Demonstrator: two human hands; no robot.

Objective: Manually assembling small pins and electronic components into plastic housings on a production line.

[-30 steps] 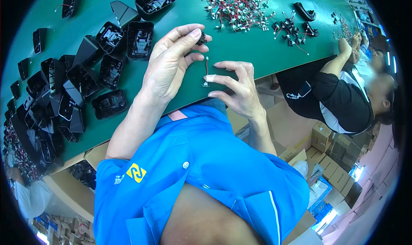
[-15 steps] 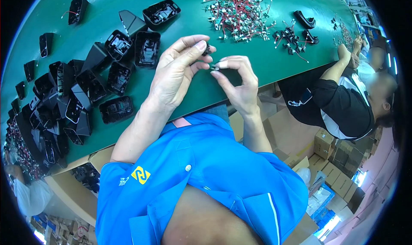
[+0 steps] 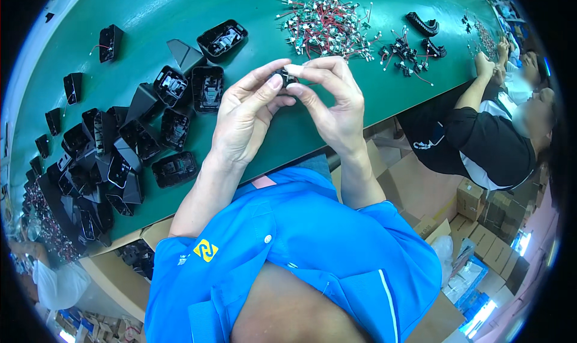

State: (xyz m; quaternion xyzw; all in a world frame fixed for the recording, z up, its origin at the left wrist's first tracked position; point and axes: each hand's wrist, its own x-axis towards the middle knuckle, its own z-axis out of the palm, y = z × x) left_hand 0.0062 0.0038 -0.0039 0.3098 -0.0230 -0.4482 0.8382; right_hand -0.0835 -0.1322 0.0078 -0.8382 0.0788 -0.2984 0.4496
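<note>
Above the green table's front edge, my left hand (image 3: 243, 118) pinches a small black plastic part (image 3: 285, 78) between thumb and fingers. My right hand (image 3: 336, 103) has its thumb and forefinger pressed up against the same part from the right. A small piece seems to sit between those right fingertips, but they cover most of it and I cannot make out its kind. Beyond my hands lies a heap of small connectors with red and black wires (image 3: 324, 27).
Many black plastic housings (image 3: 174, 172) are piled at the left of the green table (image 3: 288, 127). Black wired parts (image 3: 406, 54) and a curved black strip (image 3: 422, 24) lie at the right. A co-worker in a black shirt (image 3: 490, 133) sits to the right, near cardboard boxes (image 3: 469, 199).
My right hand has moved up and left, bringing its fingertips from just beside the black part onto it. My left hand still holds that part. The whole view has shifted slightly.
</note>
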